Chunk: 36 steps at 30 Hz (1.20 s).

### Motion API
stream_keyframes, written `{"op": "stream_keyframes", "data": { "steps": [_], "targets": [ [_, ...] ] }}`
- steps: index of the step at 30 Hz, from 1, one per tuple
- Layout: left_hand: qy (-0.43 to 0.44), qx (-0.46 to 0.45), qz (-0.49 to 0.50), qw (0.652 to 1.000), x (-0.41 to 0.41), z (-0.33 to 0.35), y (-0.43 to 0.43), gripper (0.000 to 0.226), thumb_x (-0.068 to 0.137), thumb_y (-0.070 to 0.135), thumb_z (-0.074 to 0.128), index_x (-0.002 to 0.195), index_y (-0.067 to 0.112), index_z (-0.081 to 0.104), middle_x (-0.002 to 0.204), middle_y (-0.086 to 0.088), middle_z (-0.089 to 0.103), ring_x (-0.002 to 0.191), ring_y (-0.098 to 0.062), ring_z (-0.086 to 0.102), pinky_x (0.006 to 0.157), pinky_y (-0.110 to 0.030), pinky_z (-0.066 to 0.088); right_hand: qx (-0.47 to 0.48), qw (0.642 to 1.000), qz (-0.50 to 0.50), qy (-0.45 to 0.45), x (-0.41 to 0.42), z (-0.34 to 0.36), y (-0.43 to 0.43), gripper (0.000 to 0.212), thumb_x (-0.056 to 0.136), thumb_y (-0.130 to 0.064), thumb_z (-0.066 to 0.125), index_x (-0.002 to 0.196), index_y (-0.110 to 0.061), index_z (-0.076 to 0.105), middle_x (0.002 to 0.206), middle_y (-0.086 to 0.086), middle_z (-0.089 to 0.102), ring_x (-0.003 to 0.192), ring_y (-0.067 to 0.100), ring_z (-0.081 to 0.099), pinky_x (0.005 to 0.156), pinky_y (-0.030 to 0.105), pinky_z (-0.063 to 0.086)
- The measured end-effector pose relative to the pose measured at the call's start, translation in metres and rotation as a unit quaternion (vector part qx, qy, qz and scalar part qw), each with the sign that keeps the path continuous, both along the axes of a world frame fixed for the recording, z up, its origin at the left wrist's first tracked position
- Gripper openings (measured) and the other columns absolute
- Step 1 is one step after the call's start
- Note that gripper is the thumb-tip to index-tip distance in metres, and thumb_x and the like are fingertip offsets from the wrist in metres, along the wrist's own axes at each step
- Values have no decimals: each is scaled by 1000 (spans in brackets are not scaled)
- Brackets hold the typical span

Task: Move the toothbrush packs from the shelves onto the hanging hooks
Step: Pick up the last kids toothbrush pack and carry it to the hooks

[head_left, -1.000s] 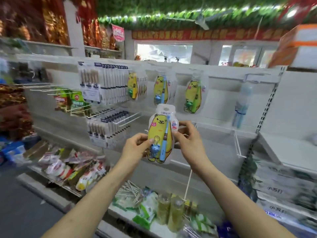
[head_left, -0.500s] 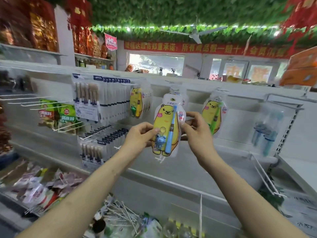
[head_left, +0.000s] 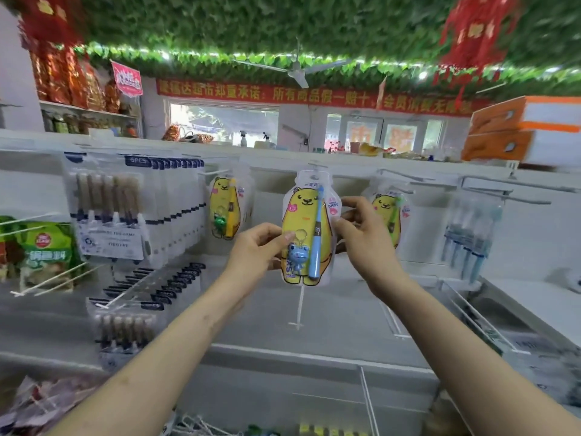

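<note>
At the hanging step, my left hand (head_left: pixel 257 247) and right hand (head_left: pixel 364 237) each have a pinching grip on the toothbrush pack (head_left: pixel 306 221) sides, its top at the hook (head_left: pixel 317 166); next I must thread its hole on.

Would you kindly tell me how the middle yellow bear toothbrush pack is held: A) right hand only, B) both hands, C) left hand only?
B: the left hand pinches the left edge of the toothbrush pack, and the right hand grips its right edge.
</note>
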State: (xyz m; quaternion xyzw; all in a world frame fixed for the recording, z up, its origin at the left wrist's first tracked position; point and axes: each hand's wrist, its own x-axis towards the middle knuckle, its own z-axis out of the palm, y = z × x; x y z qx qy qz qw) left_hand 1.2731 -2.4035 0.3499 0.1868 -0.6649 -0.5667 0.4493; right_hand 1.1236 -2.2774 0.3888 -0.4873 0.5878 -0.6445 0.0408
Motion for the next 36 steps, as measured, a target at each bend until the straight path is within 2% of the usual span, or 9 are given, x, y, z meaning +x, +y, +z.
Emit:
{"op": "stream_keyframes", "data": {
  "steps": [3, 7, 10, 17, 20, 23, 29, 33, 36],
  "targets": [
    [1, -4, -17, 1000, -3, -3, -8, 20, 97, 20, 74, 102, 1, 73, 91, -9, 78, 77, -20, 69, 72, -39, 60, 2, 1000, -16, 8, -3, -4, -4, 21, 105, -19, 58, 125, -26, 62, 101, 6, 67, 89, 21, 73, 67, 35, 64],
    [8, -6, -28, 1000, -7, -6, -10, 11, 97, 21, 73, 96, 10, 74, 89, -3, 79, 77, -16, 73, 71, -37, 59, -18, 1000, -16, 4, -5, -6, -4, 19, 104, -15, 59, 117, -30, 63, 99, 8, 66, 84, 19, 73, 62, 32, 61],
    [20, -9, -33, 999, -10, -8, -9, 11, 97, 20, 72, 96, 10, 74, 88, -3, 79, 76, -15, 73, 66, -33, 58, -18, 1000, -15, -6, -10, -7, -6, 21, 104, -13, 60, 120, -25, 65, 101, 13, 66, 84, 23, 74, 61, 33, 61],
    [1, -30, -17, 999, -25, -7, -29, 20, 98, 21, 72, 101, 2, 73, 89, -8, 78, 73, -15, 71, 65, -32, 61, -8, 999, -22, -21, -23, -8, -22, 19, 105, -15, 59, 120, -26, 63, 102, 9, 69, 86, 18, 76, 61, 30, 61],
    [-35, -54, 14, 998, -41, -9, -47, 17, 99, 19, 71, 100, 2, 72, 86, -6, 77, 69, -12, 69, 67, -32, 61, 20, 998, -49, -24, -34, -11, -39, 18, 104, -19, 61, 121, -22, 60, 101, 8, 69, 89, 24, 75, 70, 42, 66],
    [-73, -83, 37, 993, -57, -7, -69, 15, 100, 23, 70, 99, 8, 74, 88, -4, 78, 72, -14, 71, 70, -33, 62, 43, 996, -72, -30, -47, -11, -60, 7, 103, -23, 62, 108, -19, 60, 102, 7, 68, 93, 30, 74, 78, 56, 64],
    [-119, -112, 77, 984, -77, -2, -93, 16, 101, 27, 69, 99, 11, 73, 93, -4, 78, 78, -17, 74, 71, -27, 63, 61, 993, -101, -32, -66, -13, -89, 9, 101, -27, 63, 98, -20, 58, 97, 5, 69, 92, 30, 73, 79, 57, 63],
    [-112, -94, 74, 986, -83, -3, -97, 13, 99, 26, 71, 96, 14, 72, 95, -5, 78, 87, -23, 77, 80, -39, 66, 58, 992, -103, -31, -73, -18, -98, 10, 100, -33, 62, 96, -26, 56, 97, 3, 69, 95, 26, 73, 81, 55, 63],
    [-118, -87, 70, 987, -85, -4, -93, 15, 100, 26, 70, 99, 11, 72, 96, -5, 77, 90, -23, 76, 82, -38, 65, 55, 991, -115, -27, -73, -17, -96, 10, 102, -31, 63, 97, -25, 56, 98, 2, 68, 96, 24, 72, 83, 53, 63]
  ]
}}
